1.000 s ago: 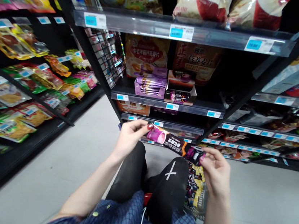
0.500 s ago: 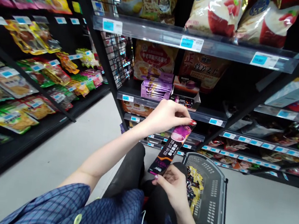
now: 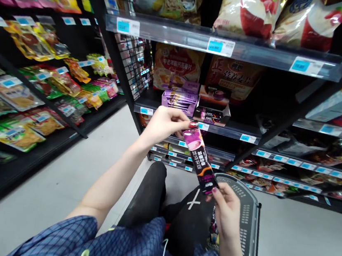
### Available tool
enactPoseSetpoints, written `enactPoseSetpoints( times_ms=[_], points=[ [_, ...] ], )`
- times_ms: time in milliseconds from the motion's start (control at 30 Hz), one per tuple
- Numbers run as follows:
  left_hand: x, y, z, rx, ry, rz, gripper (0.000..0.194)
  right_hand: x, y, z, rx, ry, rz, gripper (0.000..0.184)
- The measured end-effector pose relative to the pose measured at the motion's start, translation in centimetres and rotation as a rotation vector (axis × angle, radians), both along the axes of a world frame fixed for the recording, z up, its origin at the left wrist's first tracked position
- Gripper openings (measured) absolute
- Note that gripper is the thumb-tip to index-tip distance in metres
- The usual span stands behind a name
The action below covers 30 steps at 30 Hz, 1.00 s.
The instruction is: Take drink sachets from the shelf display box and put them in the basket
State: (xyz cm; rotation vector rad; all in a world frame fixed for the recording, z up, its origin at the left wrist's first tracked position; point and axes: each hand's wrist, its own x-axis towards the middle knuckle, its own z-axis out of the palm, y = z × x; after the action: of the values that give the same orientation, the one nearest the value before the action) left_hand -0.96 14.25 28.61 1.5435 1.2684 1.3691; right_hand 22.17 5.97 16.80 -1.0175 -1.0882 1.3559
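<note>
A long, narrow drink-powder sachet (image 3: 200, 158), black and purple with a cup pictured on it, is stretched between my two hands above my knees. My left hand (image 3: 171, 126) pinches its upper end between thumb and fingers. Its lower end is pinched by my right hand (image 3: 225, 203). The sachet slants down from left to right, printed side up. Beyond it on the shelf stand an open carton of similar dark sachets (image 3: 211, 110) and a carton of purple sachets (image 3: 180, 100).
A grey plastic basket (image 3: 251, 221) stands on the floor at my right, partly hidden by my right arm; packets show inside it. Shelf edges (image 3: 233, 132) with price tags run in front of me. Snack bags (image 3: 14, 131) fill the rack on the left.
Both hands kept hold of the sachet while its slant changed: it lay nearly level, then leaned the other way, and now drops toward the right. The view shifted, showing more of the basket.
</note>
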Motion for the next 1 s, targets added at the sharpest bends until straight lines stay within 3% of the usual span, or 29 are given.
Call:
enactPoseSetpoints(
  times_ms=[200, 333, 600, 767, 867, 1000],
  points=[
    [-1.6, -2.0, -4.1, -0.171, -0.233, 0.043, 0.021, 1.9, 1.5, 1.4, 0.089, -0.018, -0.1, 0.014],
    [-1.5, -3.1, -5.8, -0.27, -0.341, 0.053, 0.029, 2.2, 1.7, 1.9, 0.082, -0.028, -0.13, 0.016],
    [-0.7, -4.5, -6.6, -0.324, -0.431, 0.069, 0.029, 2.5, 1.8, 2.2, 0.029, 0.001, -0.155, 0.015],
    [-0.8, -5.6, -6.9, -0.243, -0.41, 0.088, 0.02, 3.5, 0.9, 2.0, 0.141, -0.1, -0.222, 0.011],
    [-1.2, -6.2, -7.2, -0.139, -0.43, 0.009, 0.015, 4.1, 0.1, 2.1, 0.27, -0.126, -0.259, 0.012],
    [-1.6, -6.8, -7.8, 0.003, -0.463, -0.18, 0.033, 4.3, -0.9, 2.4, 0.452, -0.139, -0.365, 0.01]
  ],
)
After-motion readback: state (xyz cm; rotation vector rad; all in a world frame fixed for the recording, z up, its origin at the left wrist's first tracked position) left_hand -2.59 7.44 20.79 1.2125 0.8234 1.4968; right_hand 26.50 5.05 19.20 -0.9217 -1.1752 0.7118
